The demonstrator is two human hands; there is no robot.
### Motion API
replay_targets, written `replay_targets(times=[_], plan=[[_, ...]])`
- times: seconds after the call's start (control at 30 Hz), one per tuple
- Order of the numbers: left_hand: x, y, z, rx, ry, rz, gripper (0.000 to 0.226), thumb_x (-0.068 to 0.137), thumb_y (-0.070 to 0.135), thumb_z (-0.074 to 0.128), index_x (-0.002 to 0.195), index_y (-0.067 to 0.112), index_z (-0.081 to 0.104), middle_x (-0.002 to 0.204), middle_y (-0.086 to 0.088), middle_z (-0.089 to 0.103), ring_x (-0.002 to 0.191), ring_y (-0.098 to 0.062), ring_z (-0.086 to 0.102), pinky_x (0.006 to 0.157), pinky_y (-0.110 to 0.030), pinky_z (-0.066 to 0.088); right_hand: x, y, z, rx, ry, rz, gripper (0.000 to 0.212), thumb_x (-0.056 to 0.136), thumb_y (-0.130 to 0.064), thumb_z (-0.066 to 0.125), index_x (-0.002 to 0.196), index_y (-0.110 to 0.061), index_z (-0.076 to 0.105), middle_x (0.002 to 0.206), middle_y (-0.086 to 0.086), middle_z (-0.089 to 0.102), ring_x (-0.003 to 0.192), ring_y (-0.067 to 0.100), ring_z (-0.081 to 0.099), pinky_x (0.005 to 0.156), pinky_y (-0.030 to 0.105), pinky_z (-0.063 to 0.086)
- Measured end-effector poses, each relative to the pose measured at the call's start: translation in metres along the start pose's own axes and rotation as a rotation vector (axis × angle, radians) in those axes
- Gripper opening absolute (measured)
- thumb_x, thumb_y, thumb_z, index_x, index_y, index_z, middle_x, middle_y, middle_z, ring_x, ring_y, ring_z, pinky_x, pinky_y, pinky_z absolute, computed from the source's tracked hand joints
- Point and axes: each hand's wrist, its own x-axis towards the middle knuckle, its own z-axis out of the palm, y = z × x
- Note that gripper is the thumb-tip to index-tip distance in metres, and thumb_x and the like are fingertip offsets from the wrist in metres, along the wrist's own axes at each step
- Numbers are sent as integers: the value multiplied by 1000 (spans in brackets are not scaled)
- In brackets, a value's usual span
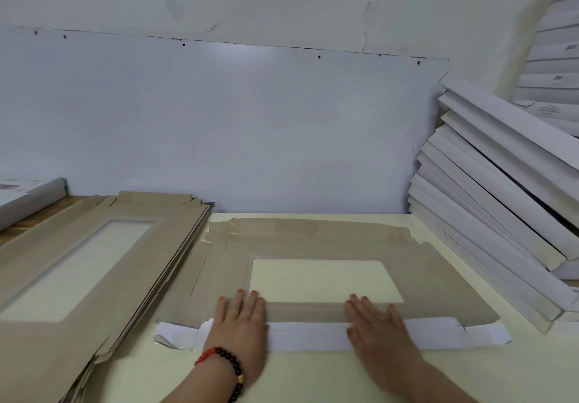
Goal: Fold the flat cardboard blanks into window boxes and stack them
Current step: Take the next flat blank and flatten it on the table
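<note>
The flat grey-brown cardboard blank with a rectangular window (326, 277) lies centred on the table. The left hand (239, 324) and right hand (377, 324) press flat-fingered, gripping nothing, on its near white flap (307, 335); even pressure along the crease should keep it straight.

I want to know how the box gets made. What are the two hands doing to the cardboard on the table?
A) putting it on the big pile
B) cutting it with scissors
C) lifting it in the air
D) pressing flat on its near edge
D: the left hand and right hand lie with straight fingers on the folded near flap of the cardboard blank.
</note>
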Motion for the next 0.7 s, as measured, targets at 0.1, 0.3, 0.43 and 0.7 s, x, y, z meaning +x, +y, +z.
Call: replay_targets(times=[0.1,0.3,0.43,0.7], plan=[[-2,-28,0,36,9,-71,57,100,30,10,154,18,-2,162,4,-9,147,-22,-15,115,-47,-15,-5,37,10,-82,-38,48,58,97,-33,22,100,-17,78,112,-2,71,93,13,71,103,51,32],[-6,-75,2,55,33,-180,56,99,35,7,154,26,-2,161,10,-8,147,-19,-14,115,-47,-13,-21,98,12,-47,-228,265,76,97,-40,-2,128,-17,63,135,-6,57,117,12,61,90,58,45],[-13,-80,-6,86,132,-186,55,100,35,13,154,28,10,162,4,5,149,-29,3,117,-48,-2,-27,122,13,31,-241,373,53,101,-43,9,153,-36,8,161,-14,1,148,11,6,112,43,9],[-29,-52,-27,87,396,466,27,68,17,40,62,23,65,68,6,60,56,-15,56,47,-16,43,-28,103,-8,-22,56,-149,36,80,-16,60,114,-23,65,115,1,64,98,23,63,81,33,50]])
